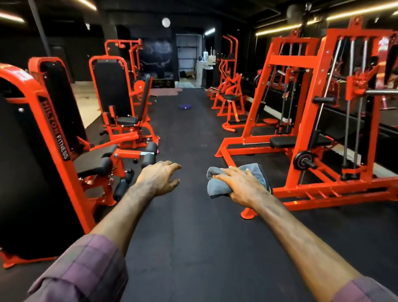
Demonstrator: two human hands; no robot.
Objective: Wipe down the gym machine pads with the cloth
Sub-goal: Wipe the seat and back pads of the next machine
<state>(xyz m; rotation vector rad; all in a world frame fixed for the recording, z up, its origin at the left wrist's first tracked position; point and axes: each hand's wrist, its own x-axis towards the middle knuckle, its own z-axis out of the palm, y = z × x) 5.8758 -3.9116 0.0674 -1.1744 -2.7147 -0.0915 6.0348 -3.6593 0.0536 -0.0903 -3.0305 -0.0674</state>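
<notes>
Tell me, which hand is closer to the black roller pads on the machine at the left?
Left. The left hand reaches just beside the roller pads; the right hand, holding the cloth, is farther off.

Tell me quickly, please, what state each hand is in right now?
Left hand: open, fingers loosely spread, holding nothing.
Right hand: fingers curled over the grey cloth, holding it.

The cloth is grey and soft-looking, bunched up and held out over the dark floor, one flat corner sticking out to the right. The nearest machine pads sit on the orange leg machine at the left: a black seat pad, dark roller pads just beyond it, and another roller lower down, perhaps two.
</notes>
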